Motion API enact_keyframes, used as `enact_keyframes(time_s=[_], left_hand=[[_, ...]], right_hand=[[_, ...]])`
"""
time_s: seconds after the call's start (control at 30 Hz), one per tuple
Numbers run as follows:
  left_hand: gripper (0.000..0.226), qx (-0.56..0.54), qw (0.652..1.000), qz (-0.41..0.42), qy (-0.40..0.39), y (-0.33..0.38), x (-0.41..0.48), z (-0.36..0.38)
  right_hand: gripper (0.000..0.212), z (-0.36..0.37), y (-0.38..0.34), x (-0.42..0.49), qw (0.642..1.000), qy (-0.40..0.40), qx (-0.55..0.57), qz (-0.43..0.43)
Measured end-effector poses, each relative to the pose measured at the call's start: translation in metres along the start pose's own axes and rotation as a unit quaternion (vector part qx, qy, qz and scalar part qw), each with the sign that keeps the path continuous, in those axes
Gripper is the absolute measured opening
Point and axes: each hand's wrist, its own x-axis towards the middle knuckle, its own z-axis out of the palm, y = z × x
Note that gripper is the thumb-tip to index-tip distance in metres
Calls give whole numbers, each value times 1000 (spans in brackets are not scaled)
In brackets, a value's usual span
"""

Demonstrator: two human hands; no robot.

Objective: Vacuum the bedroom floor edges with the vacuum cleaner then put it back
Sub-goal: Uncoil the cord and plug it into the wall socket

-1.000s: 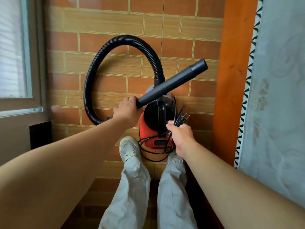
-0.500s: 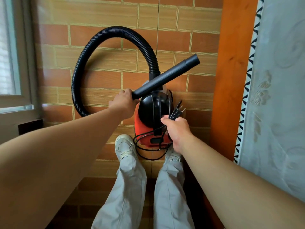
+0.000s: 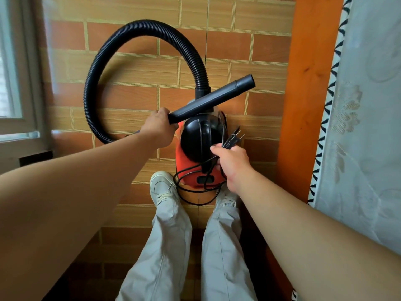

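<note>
the vacuum cleaner [image 3: 201, 135] has a glossy black plastic dome over a smooth orange-red plastic body. its hose [image 3: 95, 68] is ribbed black plastic, fairly matt; the tube [image 3: 212, 98] is smooth matt black. the cord [image 3: 191, 194] has a smooth black sheath, and the plug [image 3: 235, 139] has bare metal prongs. the floor [image 3: 134, 68] is faintly shiny tile. on the right are a varnished wood board [image 3: 308, 83] and embroidered white cloth [image 3: 368, 127].

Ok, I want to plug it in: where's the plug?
Head view, right of centre: the plug sticks out of the right hand, just right of the black-topped vacuum cleaner.
</note>
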Motion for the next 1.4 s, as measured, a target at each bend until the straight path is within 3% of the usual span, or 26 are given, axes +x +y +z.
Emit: enact_keyframes(time_s=[0.23,0.4,0.7,0.87,1.07,1.23,1.4], left_hand=[[61,-16,1000,14,15,-5,-9,-3],[58,-47,998,25,37,-3,-24,0],[42,-131,983,78,101,15,-107,26],[38,-148,977,141,53,30,-154,67],[58,-101,965,231,-74,49,-167,116],[43,-75,967,221,-101,69,-171,139],[32,-78,970,208,-99,73,-179,150]], right_hand=[[26,-4,2,-4,999,43,0,-2],[7,-13,9,-9,997,72,30,-8],[10,-31,20,-36,997,64,31,10],[25,-41,25,-41,996,78,29,26],[6,-57,32,-37,991,129,42,11],[12,-72,37,-41,985,162,49,19],[15,-78,44,-50,987,144,59,30]])
